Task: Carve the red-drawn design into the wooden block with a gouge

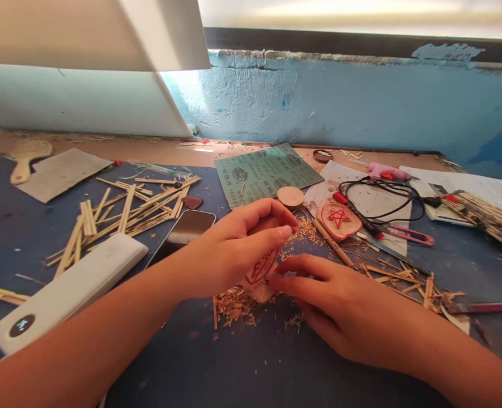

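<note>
My left hand [238,243] is closed on a small pale wooden piece [263,266] with red line markings, held tilted over a pile of wood shavings [234,309]. The palm and fingers cover part of the piece. Close by on the right is my right hand [327,306], its fingers bent and slightly apart with the tips beside the piece's edge; I cannot tell whether they touch it. Behind the hands lie a plain round wood disc [290,196] and a wood slice [339,221] with a red star and red rim. A wooden-handled tool [331,242] rests beside the slice.
At left are a white power bank [70,292], a phone [185,232] and loose thin sticks [127,212]. Green sandpaper [263,170] lies toward the blue wall. To the right are a black cable [378,198], a pink glue gun [389,171], a pink cutter [410,234] and a bundle of sticks [493,218].
</note>
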`<state>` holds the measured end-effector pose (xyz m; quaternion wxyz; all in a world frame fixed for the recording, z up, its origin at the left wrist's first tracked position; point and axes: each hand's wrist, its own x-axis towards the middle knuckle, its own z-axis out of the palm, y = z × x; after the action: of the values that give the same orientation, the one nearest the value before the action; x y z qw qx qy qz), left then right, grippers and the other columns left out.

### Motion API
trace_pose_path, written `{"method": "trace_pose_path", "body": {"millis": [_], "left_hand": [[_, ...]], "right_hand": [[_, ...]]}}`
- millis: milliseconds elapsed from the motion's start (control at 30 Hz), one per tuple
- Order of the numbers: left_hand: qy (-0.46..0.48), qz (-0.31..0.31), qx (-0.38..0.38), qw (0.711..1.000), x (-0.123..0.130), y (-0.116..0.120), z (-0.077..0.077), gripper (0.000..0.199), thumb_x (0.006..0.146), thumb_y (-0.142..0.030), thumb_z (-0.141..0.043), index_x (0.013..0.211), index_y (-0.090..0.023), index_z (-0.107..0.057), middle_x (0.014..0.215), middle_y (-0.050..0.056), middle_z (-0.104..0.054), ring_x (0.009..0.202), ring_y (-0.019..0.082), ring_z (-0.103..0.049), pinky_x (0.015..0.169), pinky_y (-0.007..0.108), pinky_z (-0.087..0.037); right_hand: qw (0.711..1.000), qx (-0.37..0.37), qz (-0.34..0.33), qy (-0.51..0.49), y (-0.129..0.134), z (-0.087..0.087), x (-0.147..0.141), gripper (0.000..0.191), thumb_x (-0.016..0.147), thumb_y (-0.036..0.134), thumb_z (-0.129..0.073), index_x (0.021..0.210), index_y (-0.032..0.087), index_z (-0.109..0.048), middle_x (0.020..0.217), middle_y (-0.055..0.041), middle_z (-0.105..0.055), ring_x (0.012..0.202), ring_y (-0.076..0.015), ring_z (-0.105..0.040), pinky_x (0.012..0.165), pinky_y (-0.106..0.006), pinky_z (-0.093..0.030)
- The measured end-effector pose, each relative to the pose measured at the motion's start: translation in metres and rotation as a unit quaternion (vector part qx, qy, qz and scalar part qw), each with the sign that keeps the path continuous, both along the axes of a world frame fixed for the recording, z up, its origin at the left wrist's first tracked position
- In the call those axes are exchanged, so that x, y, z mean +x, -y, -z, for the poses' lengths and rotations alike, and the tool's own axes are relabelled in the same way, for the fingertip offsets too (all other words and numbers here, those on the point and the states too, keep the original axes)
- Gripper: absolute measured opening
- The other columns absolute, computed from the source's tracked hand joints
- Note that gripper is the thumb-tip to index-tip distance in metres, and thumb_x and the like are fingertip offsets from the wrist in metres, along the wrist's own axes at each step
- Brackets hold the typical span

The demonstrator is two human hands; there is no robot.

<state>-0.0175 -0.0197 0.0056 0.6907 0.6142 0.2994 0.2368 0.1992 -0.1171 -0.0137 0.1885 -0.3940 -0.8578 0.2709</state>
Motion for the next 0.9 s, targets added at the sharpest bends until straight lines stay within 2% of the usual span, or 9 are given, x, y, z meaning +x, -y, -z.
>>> {"method": "trace_pose_path", "body": {"millis": [100,200,300,367,467,600,733,800,900], "left_hand": [[0.002,-0.003,0.015,1.000,0.000,-0.001,0.001,0.023,0.099,-0.038,-0.073,0.109,-0.018,-0.067,0.125,0.007,-0.063,0.106,0.021,-0.062,0.080,0.032,-0.050],[-0.004,-0.010,0.031,0.999,0.000,-0.003,0.002,0.021,0.098,-0.036,-0.072,0.107,-0.017,-0.067,0.121,0.006,-0.064,0.103,0.020,-0.061,0.082,0.034,-0.048],[-0.018,-0.010,0.037,0.999,0.001,-0.007,0.002,0.020,0.098,-0.034,-0.071,0.109,-0.017,-0.068,0.117,0.006,-0.066,0.099,0.019,-0.061,0.083,0.035,-0.048],[-0.015,-0.011,0.043,0.999,0.001,-0.010,0.003,0.019,0.098,-0.032,-0.071,0.108,-0.016,-0.067,0.116,0.007,-0.068,0.104,0.021,-0.062,0.088,0.037,-0.048],[0.004,-0.016,0.030,0.999,0.002,-0.012,0.003,0.017,0.097,-0.028,-0.071,0.105,-0.015,-0.065,0.112,0.007,-0.069,0.107,0.022,-0.063,0.094,0.038,-0.049],[-0.004,-0.019,0.040,0.999,0.005,-0.009,0.002,0.014,0.098,-0.027,-0.068,0.105,-0.014,-0.065,0.109,0.005,-0.068,0.100,0.018,-0.064,0.089,0.034,-0.050],[-0.019,-0.017,0.068,0.997,0.005,-0.009,0.002,0.015,0.096,-0.028,-0.070,0.104,-0.016,-0.067,0.106,0.005,-0.070,0.094,0.018,-0.065,0.084,0.033,-0.052],[-0.021,-0.017,0.074,0.997,0.005,-0.012,0.003,0.016,0.093,-0.029,-0.072,0.102,-0.016,-0.068,0.105,0.005,-0.072,0.095,0.019,-0.067,0.083,0.032,-0.054],[-0.018,-0.023,0.066,0.997,0.004,-0.015,0.004,0.014,0.090,-0.028,-0.073,0.098,-0.018,-0.069,0.099,0.003,-0.073,0.088,0.017,-0.068,0.075,0.028,-0.054]], "right_hand": [[0.997,-0.038,0.031,-0.051,0.004,-0.007,0.002,0.043,0.095,0.003,-0.058,0.128,0.028,-0.072,0.143,-0.0055,-0.071,0.126,-0.0192,-0.073,0.108,-0.030,-0.062],[0.990,-0.091,0.064,-0.092,0.008,-0.012,0.006,0.030,0.095,0.010,-0.065,0.116,0.029,-0.076,0.145,-0.0054,-0.071,0.133,-0.0240,-0.072,0.104,-0.032,-0.065],[0.975,-0.145,0.051,-0.161,0.009,-0.015,0.011,0.029,0.097,0.020,-0.074,0.123,0.031,-0.075,0.150,-0.0049,-0.069,0.141,-0.0243,-0.067,0.112,-0.035,-0.062],[0.969,-0.155,0.031,-0.190,0.006,-0.015,0.012,0.026,0.098,0.021,-0.075,0.123,0.029,-0.074,0.142,-0.0051,-0.073,0.134,-0.0217,-0.071,0.110,-0.033,-0.062],[0.983,-0.084,0.016,-0.161,0.002,-0.011,0.009,0.012,0.102,0.018,-0.070,0.111,0.024,-0.071,0.119,-0.0034,-0.079,0.109,-0.0159,-0.077,0.095,-0.027,-0.061],[0.994,0.032,0.049,-0.097,-0.004,-0.013,0.002,0.017,0.101,0.019,-0.070,0.117,0.022,-0.069,0.108,-0.0022,-0.077,0.096,-0.0148,-0.073,0.084,-0.026,-0.056],[0.996,0.073,0.042,-0.006,-0.012,-0.038,-0.004,0.002,0.101,0.023,-0.073,0.103,0.024,-0.074,0.095,0.0017,-0.076,0.083,-0.0129,-0.068,0.074,-0.026,-0.049],[0.995,0.075,0.011,0.058,-0.019,-0.055,-0.010,0.014,0.103,0.025,-0.072,0.089,0.023,-0.075,0.079,0.0031,-0.073,0.067,-0.0115,-0.060,0.065,-0.029,-0.041],[0.986,0.103,-0.004,0.132,-0.027,-0.072,-0.023,0.028,0.102,0.017,-0.070,0.074,0.022,-0.073,0.061,0.0029,-0.064,0.058,-0.0119,-0.052,0.064,-0.032,-0.036]]}}
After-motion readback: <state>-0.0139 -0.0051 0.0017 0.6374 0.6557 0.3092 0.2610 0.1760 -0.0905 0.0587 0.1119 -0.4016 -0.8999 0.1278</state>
